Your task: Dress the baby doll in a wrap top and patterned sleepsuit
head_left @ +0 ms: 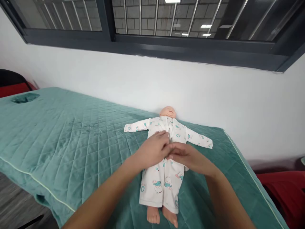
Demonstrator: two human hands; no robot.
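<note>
The doll lies face up on the green quilted bed, its head close to the white wall and its bare feet toward the person. It wears a white suit printed with small animals, parted a little below the chin; both sleeves spread out flat from the doll's shoulders, and the cuffs show no fingers. The left hand is over the doll's chest and belly, fingers curled in against the front of the suit. The right hand comes in over the doll's waist from the other side, fingers bent and drawn close together, their tips meeting those of the left hand at the suit's middle line. Whether either hand pinches cloth there, I cannot tell, as the fingers hide the spot. To the left of the doll, well apart, the bed has a round hole. Beyond the doll's head, higher up the wall, is a dark window frame with metal bars behind the glass. Well to the doll's right, past the bed's edge, is something red.
</note>
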